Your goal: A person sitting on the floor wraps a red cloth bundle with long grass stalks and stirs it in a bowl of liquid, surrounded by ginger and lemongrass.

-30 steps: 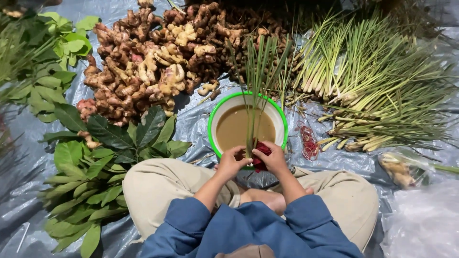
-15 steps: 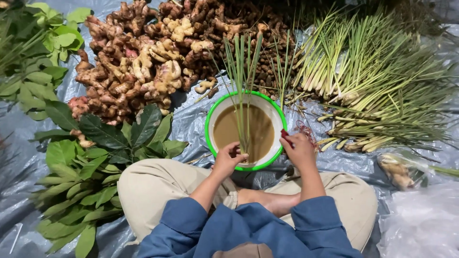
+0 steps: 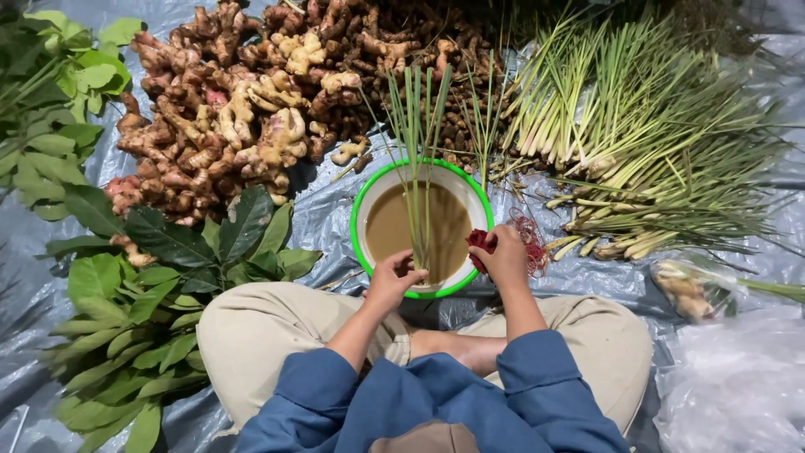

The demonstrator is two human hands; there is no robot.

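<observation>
Grey plastic sheeting (image 3: 331,214) covers the ground where I sit cross-legged, with produce heaped all around. Straight ahead of my knees stands a white basin with a green rim (image 3: 359,220), holding muddy brown water (image 3: 394,226). My left hand (image 3: 392,281) sits at the near edge of the basin, its fingers pinched together around the base of a small bunch of lemongrass stalks (image 3: 417,151). The stalks stand nearly upright out of the water, fanning toward the far side of the basin. My right hand (image 3: 506,256) hovers over the basin's right rim, curled closed on a clump of red rubber bands (image 3: 480,242). More red bands (image 3: 532,235) lie loose on the sheeting just beside that hand.

Beyond the basin rises a big mound of ginger and galangal roots (image 3: 243,117), pale and pinkish at the front, darker at the back. To the right, a large pile of lemongrass (image 3: 646,159) lies with its pale bases pointing toward the basin. Broad green leaves (image 3: 168,252) spread across the left side, some touching my left knee. Near my right knee a clear plastic bag (image 3: 692,289) holds a few pale roots, and crumpled clear plastic (image 3: 729,394) fills the lower right corner.
</observation>
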